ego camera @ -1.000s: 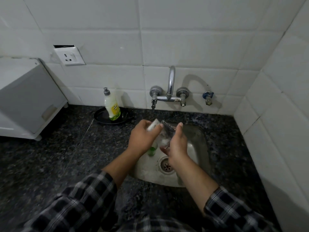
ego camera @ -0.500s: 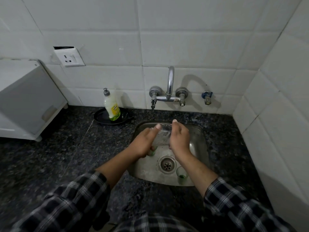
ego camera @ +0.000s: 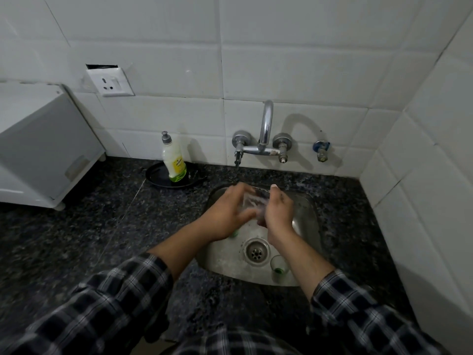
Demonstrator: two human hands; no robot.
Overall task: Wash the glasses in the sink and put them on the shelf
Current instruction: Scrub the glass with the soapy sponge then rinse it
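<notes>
Over the steel sink both my hands hold one clear glass between them. My left hand wraps its left side and looks blurred by motion. My right hand grips the right side, thumb up at the rim. A second small glass with a green base stands in the sink to the right of the drain. Something green peeks out under my left hand; most of it is hidden. The tap stands behind the sink.
A dish soap bottle stands on a black plate left of the sink. A white appliance sits on the dark granite counter at far left. Tiled walls close in behind and on the right.
My hands moved forward from above the drain to the back of the sink with the glass. The green-based glass by the drain came into view. My left hand is rubbing the glass.
</notes>
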